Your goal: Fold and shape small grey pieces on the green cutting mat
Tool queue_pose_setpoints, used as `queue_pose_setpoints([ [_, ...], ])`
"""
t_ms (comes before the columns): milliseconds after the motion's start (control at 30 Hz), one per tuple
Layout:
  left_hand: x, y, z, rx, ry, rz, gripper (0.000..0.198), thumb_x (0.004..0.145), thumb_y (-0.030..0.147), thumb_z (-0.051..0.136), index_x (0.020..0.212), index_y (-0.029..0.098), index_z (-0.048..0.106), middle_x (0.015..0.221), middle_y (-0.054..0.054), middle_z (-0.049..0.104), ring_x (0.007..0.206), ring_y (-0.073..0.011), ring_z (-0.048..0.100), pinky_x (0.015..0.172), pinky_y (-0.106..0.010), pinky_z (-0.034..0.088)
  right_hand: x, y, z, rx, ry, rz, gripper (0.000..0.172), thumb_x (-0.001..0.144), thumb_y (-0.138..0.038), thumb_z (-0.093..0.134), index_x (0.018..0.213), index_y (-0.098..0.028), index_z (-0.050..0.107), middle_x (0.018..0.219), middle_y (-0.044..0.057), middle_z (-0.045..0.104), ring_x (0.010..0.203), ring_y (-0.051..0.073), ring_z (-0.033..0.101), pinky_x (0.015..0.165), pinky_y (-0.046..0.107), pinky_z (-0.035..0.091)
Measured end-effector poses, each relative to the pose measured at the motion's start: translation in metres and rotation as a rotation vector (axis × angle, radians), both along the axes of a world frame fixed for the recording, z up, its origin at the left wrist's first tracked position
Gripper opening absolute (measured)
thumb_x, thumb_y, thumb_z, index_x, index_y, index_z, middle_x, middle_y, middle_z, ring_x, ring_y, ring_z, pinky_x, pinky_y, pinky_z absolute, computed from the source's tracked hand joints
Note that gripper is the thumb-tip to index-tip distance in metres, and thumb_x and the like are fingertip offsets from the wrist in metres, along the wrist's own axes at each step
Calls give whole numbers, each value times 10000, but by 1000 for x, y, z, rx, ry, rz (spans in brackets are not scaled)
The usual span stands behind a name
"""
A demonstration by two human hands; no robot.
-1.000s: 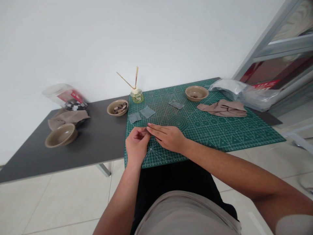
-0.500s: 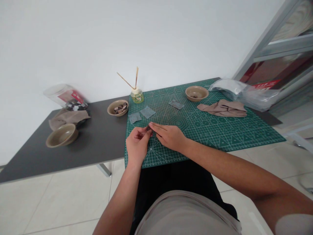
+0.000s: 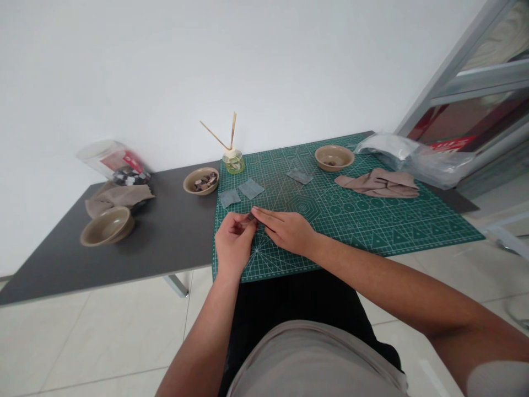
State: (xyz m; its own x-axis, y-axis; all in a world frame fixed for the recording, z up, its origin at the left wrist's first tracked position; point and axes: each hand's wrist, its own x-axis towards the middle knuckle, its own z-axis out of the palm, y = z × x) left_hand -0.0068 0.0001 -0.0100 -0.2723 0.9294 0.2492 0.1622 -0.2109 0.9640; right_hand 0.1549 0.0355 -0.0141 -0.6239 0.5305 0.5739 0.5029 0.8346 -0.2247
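Near the 7 o'clock corner of the cutting mat point(image 3: 372, 220), the left hand point(image 3: 233, 242) pinches a small dark piece point(image 3: 250, 217) in narrow fingers, while the right hand point(image 3: 289, 231), fingers straight and unclosed, touches it from 3 o'clock, so a light, steady pinch seems wisest.

In the centre of the frame, the left hand point(image 3: 233, 242) pinches a small dark piece point(image 3: 250, 216) at its fingertips. The right hand point(image 3: 289, 231) lies flat beside it on the green cutting mat point(image 3: 363, 218), fingers stretched toward the piece. Just above them lie grey squares point(image 3: 250, 188). Further up stand a reed diffuser point(image 3: 233, 161) and a bowl of small pieces point(image 3: 201, 180). At the left, a tan bowl point(image 3: 107, 226) sits on the grey desk point(image 3: 165, 242). A beige cloth point(image 3: 378, 183) lies at the right.
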Motion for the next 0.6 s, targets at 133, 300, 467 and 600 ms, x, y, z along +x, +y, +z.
queue_pose_setpoints([
  [133,0,1,2,-20,18,-25,128,774,243,689,737,208,571,675,25,669,622,-125,636,621,-242,502,1,-1,2,-20,-5,26,497,936,-102,464,1427,-173,497,1411,93,579,1228,186,621,991,318,561],
  [300,1,-1,5,-2,21,9,131,769,241,694,727,212,573,668,32,659,628,-124,642,643,-250,523,1,-1,2,-1,6,70,529,929,-84,454,1453,-155,458,1428,121,561,1258,195,599,994,332,556],
  [467,2,-2,4,6,-90,23,170,761,282,723,781,218,567,711,22,683,639,-144,671,673,-295,553,-2,1,0,-117,6,-3,530,925,-116,461,1454,-151,455,1331,110,648,1129,199,680,898,324,594],
  [600,2,1,4,80,-95,41,175,749,248,725,789,212,558,809,11,684,694,-137,677,685,-287,558,0,5,2,-207,136,-84,478,922,-139,481,1395,-173,537,1215,80,717,1016,187,717,873,311,585],
])
